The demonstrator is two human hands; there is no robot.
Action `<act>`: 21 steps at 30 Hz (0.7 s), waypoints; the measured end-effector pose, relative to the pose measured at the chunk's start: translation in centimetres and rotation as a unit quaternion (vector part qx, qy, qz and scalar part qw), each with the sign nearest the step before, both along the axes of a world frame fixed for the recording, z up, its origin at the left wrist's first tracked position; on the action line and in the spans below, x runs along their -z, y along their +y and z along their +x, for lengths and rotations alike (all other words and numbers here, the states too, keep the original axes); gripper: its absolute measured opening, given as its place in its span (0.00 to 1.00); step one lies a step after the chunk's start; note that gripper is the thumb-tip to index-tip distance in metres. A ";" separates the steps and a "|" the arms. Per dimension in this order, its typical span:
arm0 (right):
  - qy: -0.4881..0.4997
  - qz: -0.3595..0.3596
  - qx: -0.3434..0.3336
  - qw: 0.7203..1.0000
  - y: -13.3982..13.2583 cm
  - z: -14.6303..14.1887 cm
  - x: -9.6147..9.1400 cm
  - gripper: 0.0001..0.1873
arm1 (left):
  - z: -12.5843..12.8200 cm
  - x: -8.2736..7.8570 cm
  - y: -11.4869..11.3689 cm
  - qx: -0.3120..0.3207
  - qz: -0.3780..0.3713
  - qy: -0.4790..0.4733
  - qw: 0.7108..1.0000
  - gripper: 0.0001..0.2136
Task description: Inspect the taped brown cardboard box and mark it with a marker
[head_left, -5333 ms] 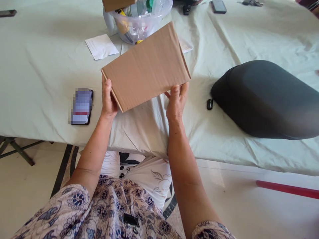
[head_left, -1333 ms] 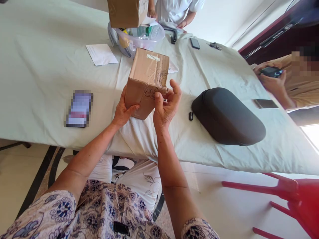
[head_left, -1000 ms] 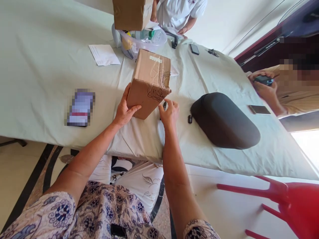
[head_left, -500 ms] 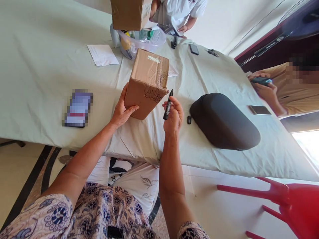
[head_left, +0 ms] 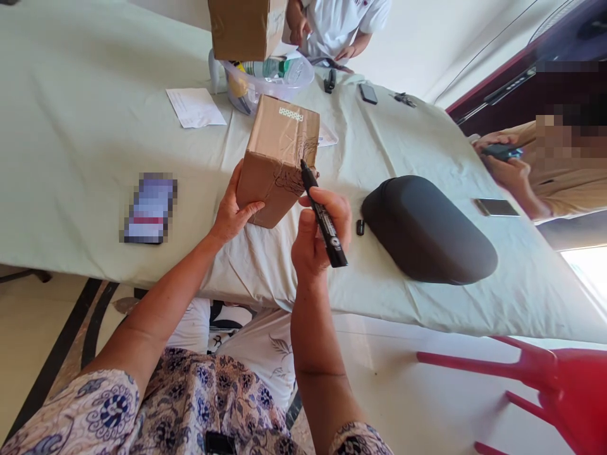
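Observation:
A brown cardboard box (head_left: 263, 180) is tilted above the cloth-covered table, gripped along its left side by my left hand (head_left: 233, 212), thumb across the near face. Black scribbled lines run over its right corner, and a white dotted strip lies on its top. My right hand (head_left: 322, 230) is closed around an uncapped black marker (head_left: 325, 221). The marker's tip points up at the scribbled corner; whether it touches the cardboard I cannot tell. On the cloth right of my right hand lies the small black marker cap (head_left: 360, 227).
A dark rounded case (head_left: 429, 230) stands at the right. Phones, a paper sheet (head_left: 196, 107) and keys lie around the table (head_left: 95, 145). Behind my box are a plastic basket (head_left: 270, 79) with bottles and another cardboard box (head_left: 244, 28). Two other people sit nearby; a red chair (head_left: 569, 385) stands lower right.
My right hand has turned and brought the marker up and left, so its tip now overlaps the box's scribbled corner. My left hand keeps its hold on the box.

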State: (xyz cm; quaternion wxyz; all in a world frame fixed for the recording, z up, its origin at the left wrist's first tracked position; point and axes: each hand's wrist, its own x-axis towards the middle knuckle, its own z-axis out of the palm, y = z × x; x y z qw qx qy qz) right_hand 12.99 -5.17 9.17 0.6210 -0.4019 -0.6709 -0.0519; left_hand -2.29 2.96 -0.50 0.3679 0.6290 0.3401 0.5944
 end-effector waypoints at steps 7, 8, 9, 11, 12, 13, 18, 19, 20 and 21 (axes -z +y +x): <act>0.004 -0.016 -0.019 1.000 0.3 0.5 1.4 0.12 | 0.1 0.3 0.1 -0.002 0.008 -0.002 1.000 0.48; 0.013 -0.014 -0.016 1.000 0.2 0.7 1.7 0.12 | 0.1 0.4 0.2 -0.002 0.007 0.002 1.000 0.49; 0.022 -0.014 -0.012 1.000 0.1 1.0 1.9 0.11 | 0.1 0.5 0.2 -0.003 0.005 0.005 1.000 0.49; 0.037 -0.024 0.003 0.999 -0.2 1.4 2.2 0.10 | 0.1 0.5 0.2 -0.004 0.003 0.011 1.000 0.49; 0.046 -0.033 0.016 0.998 -0.3 1.6 2.3 0.09 | 0.1 0.5 0.1 -0.004 0.002 0.012 1.000 0.49; 0.062 -0.042 0.034 0.997 -0.4 1.8 2.3 0.09 | 0.1 0.5 0.1 -0.004 0.000 0.011 1.000 0.49; 0.180 -0.024 0.100 0.978 0.3 1.9 0.8 0.09 | 0.1 0.3 0.0 -0.015 -0.013 -0.004 1.000 0.49; 0.186 -0.019 0.088 0.978 0.6 1.9 0.4 0.09 | 0.1 0.3 0.0 -0.016 -0.014 -0.003 1.000 0.49; 0.185 -0.021 0.069 0.980 0.8 1.8 0.1 0.10 | 0.0 0.3 0.0 -0.015 -0.015 -0.001 1.000 0.49; 0.180 -0.030 0.046 0.982 1.0 1.7 -0.2 0.12 | 0.0 0.3 0.0 -0.013 -0.014 0.001 1.000 0.49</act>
